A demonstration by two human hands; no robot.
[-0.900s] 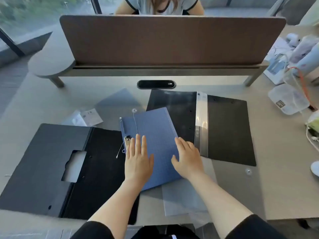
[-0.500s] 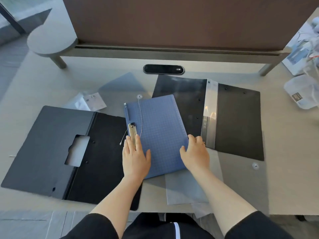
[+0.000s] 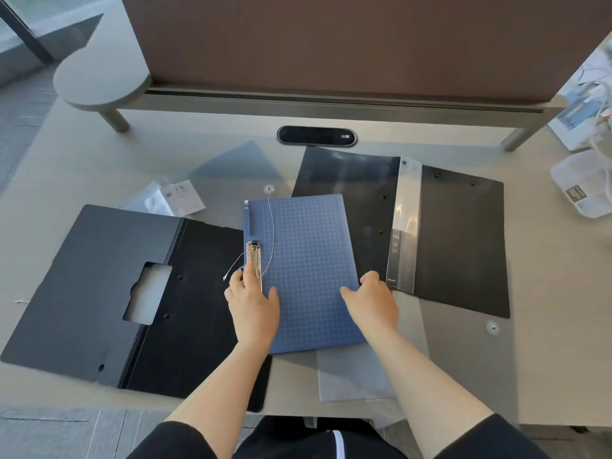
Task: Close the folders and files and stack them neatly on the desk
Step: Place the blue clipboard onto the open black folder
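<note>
A blue grid-patterned folder (image 3: 308, 260) lies closed in the middle of the desk (image 3: 546, 366), with a metal clip (image 3: 254, 260) along its left edge. My left hand (image 3: 253, 306) rests on that left edge, fingertips on the clip. My right hand (image 3: 372, 301) curls around the folder's right edge. One black folder (image 3: 99, 293) lies open flat to the left. A second black folder (image 3: 460, 240) with a clear spine strip lies open to the right, partly under the blue one. A clear plastic sleeve (image 3: 351, 372) sticks out below the blue folder.
A brown partition (image 3: 331, 44) on a low shelf closes off the back. An oval cable port (image 3: 316, 136) sits in front of it. A plastic container (image 3: 583, 183) and cables stand at the far right. A small paper label (image 3: 180, 197) lies at the back left.
The blue folder has turned from a slant to nearly square with the desk. My hands slid from its lower part out to its left and right edges. The view tilted down.
</note>
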